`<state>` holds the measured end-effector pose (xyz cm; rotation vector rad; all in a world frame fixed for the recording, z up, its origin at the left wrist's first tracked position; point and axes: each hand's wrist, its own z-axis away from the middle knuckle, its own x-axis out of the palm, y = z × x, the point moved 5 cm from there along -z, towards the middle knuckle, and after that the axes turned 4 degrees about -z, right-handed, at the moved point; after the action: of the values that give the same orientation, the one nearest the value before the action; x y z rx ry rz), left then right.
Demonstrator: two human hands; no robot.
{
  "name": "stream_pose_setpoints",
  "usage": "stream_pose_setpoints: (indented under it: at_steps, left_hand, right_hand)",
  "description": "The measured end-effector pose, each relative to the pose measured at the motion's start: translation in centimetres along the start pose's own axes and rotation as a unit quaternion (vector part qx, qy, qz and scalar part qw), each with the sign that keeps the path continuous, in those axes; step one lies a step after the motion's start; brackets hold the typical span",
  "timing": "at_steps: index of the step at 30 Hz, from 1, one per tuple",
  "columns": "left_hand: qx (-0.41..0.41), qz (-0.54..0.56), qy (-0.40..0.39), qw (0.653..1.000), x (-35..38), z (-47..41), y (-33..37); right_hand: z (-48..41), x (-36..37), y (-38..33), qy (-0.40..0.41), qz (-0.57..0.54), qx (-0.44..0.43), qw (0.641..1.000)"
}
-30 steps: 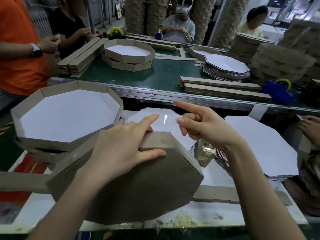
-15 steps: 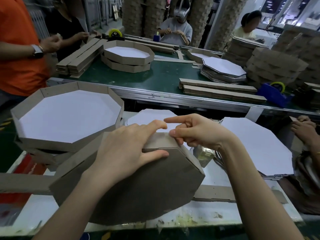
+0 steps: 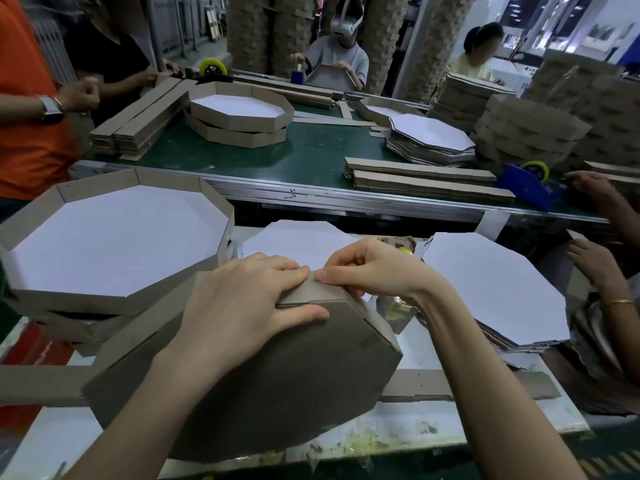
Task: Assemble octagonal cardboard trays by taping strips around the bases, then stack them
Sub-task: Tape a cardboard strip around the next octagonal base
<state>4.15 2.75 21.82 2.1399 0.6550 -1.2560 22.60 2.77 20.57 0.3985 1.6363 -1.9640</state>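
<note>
**Tray up on edge, both hands at its top rim**

We hold the tray point(image 3: 277, 382) tilted up on the white table point(image 3: 433, 424), low and centre in view, w/ its brown underside twd us. Our left hand point(image 3: 249, 306) grips the top edge: the thumb lies flat on the brown face and the other fingers curl over the rim. Our right hand point(image 3: 374, 271) sits just beside it, fingertips touching the left hand's. Its fingers are bent and pinch the strip point(image 3: 329, 292) where it wraps the tray's top side. We can't tell if any tape is under the fingers.

Just beside the tray on the L is a stack of finished trays point(image 3: 114, 244), white insides up. Behind our hands a single white sheet point(image 3: 294, 237) lies flat. To the R is a pile of white sheets point(image 3: 491, 285), same eight-sided cut. A loose strip point(image 3: 460, 386) lies flat on the table, running out to the R from behind the tray.

Past the table is the green belt point(image 3: 311, 150). On it are two more trays point(image 3: 239, 112), one on the other, bundles of strips point(image 3: 426, 181) and a blue tape dispenser point(image 3: 530, 188). Other people stand and sit round the belt. Another person's hand point(image 3: 595, 265) shows at the R edge, near the pile.
</note>
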Motion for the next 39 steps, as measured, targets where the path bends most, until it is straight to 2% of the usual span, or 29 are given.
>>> stream_pose_setpoints:
  at_steps: [3,5,10,13,20,26,28,30,31,32,33,34,36,39]
  left_hand:
    - [-0.016,0.011,-0.005,1.0,0.0,-0.1,-0.3]
    - [-0.017,0.018,-0.024,0.999,0.1,-0.2,-0.3]
    - [-0.01,0.014,-0.056,0.998,0.3,-0.5,-0.3]
    - [-0.004,0.012,-0.052,0.999,0.3,-0.5,-0.3]
    - [-0.011,0.018,-0.055,0.998,0.4,-1.0,-0.4]
    - [0.01,0.019,-0.048,0.999,0.6,-1.0,0.2]
    - [0.004,0.028,-0.044,0.999,0.6,-1.0,0.0]
    - [-0.005,0.036,-0.039,0.999,0.4,-0.9,-0.7]
    - [-0.004,0.037,-0.036,0.999,0.3,-0.8,-0.9]
    - [0.0,0.037,-0.033,0.999,0.2,-0.7,-0.9]
    - [0.004,0.037,-0.033,0.999,0.1,-0.6,-0.9]
    - [0.007,0.037,-0.036,0.999,0.2,-0.5,-0.8]
    - [0.015,0.035,-0.044,0.998,0.4,-0.5,-0.4]
    - [0.02,0.036,-0.038,0.998,0.3,-0.4,0.1]
  right_hand:
    - [-0.2,-0.1,0.4,0.013,0.008,-0.01,1.0]
    - [-0.4,0.2,0.7,-0.009,-0.022,-0.022,0.999]
    - [-0.6,1.5,2.3,-0.086,-0.212,-0.014,0.973]
    - [-0.9,1.8,3.0,-0.108,-0.275,-0.011,0.955]
    - [-1.7,1.5,3.6,-0.138,-0.336,-0.038,0.931]
    - [-2.2,1.2,5.9,-0.222,-0.388,-0.071,0.892]
    - [-2.9,0.0,8.3,-0.167,-0.381,-0.04,0.909]
    - [-3.9,-2.0,12.1,0.01,-0.36,0.029,0.933]
    - [-4.2,-3.1,14.4,0.126,-0.354,0.082,0.923]
    - [-4.1,-4.1,16.8,0.241,-0.35,0.139,0.894]
    - [-3.6,-4.9,19.0,0.33,-0.337,0.19,0.861]
    - [-3.2,-5.6,21.0,0.385,-0.303,0.232,0.84]
    - [-2.8,-6.5,24.5,0.4,-0.209,0.305,0.839]
    - [-2.8,-6.8,27.5,0.349,-0.148,0.383,0.842]
